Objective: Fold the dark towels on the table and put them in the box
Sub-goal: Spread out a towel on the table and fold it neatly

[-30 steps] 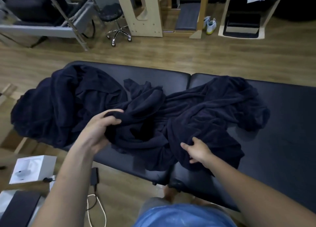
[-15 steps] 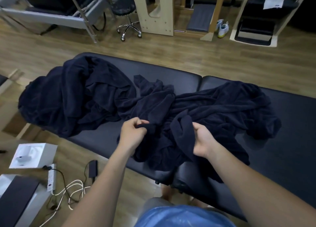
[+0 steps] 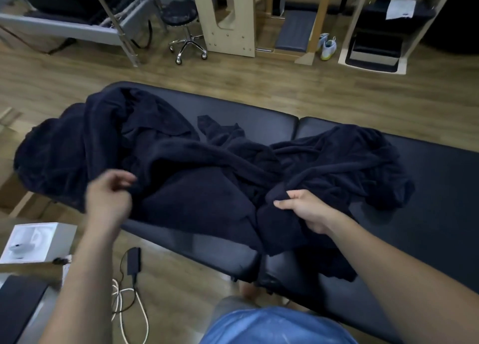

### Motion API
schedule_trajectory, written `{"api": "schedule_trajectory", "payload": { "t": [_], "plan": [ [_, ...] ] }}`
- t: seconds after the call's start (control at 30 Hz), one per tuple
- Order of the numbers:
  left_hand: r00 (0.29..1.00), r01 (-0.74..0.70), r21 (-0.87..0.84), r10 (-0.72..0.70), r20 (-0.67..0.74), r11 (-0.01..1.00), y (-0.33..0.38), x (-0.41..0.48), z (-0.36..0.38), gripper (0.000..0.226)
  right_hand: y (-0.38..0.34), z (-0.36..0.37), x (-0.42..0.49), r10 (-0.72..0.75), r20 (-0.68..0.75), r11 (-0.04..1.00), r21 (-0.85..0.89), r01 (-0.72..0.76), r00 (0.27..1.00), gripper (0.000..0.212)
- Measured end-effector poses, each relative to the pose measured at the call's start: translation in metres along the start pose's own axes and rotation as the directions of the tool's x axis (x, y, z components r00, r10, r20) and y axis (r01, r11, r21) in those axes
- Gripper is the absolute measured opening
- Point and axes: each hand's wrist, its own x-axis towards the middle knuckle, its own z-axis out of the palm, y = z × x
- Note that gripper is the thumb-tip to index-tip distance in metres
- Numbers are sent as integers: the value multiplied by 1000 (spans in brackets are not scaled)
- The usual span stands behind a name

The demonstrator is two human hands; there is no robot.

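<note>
The black padded table (image 3: 440,188) carries the dark towels (image 3: 194,188), heaped and rumpled across its middle and left end. The right hand (image 3: 308,211) grips a bunched fold near the front edge. The left hand (image 3: 108,201) is blurred against the cloth, and I cannot tell its hold.

Right end of bench (image 3: 440,193) bare, open to reach from near or far edge. Narrow bare strip along far edge at middle, another along near edge left of centre. Dark towels (image 3: 186,177) heaped over left end and middle, spilling over near edge by centre seam. On floor off near left corner: white box (image 3: 39,240), power adapter (image 3: 134,260) with cable.
</note>
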Motion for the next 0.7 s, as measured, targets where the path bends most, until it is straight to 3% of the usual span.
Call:
{"api": "schedule_trajectory", "payload": {
  "t": [0.1,0.2,0.27,0.33,0.4,0.47,0.53,0.57,0.6,0.67,0.7],
  "plan": [
    [928,79,327,-188,320,942,-49,-13,43,41,5,3,5,-71,-83,997,-36,69,994,16],
    [762,-115,640,-346,547,760,-50,-28,70,36,-1,-3,11,-206,-145,903,-410,131,968,34],
    [793,-263,631,-209,572,729,-32,-37,91,43,-6,-7,8,-188,-87,748,-658,85,978,45],
    [803,-424,483,72,592,766,-7,-46,118,44,-7,-14,1,-123,-39,649,-759,51,992,24],
    [709,-586,328,272,651,741,12,-54,148,42,-15,-18,-13,-78,-14,686,-726,43,997,23],
    [546,-725,190,385,744,662,23,-65,179,44,-21,-25,-25,-58,-46,809,-588,20,997,28],
    [433,-788,112,415,801,606,30,-77,208,49,-26,-34,-41,-157,-81,882,-460,103,984,57],
    [424,-792,107,415,805,602,34,-81,220,52,-29,-37,-50,-202,-122,909,-392,140,972,74],
    [454,-779,141,395,799,611,36,-83,230,54,-31,-40,-58,-229,-146,931,-321,173,962,76],
    [558,-716,283,280,781,638,37,-79,246,55,-31,-50,-70,-243,-170,952,-233,201,955,54],
    [600,-696,359,230,766,621,36,-75,249,52,-31,-54,-74,-243,-172,954,-223,202,955,54]
  ]
}}
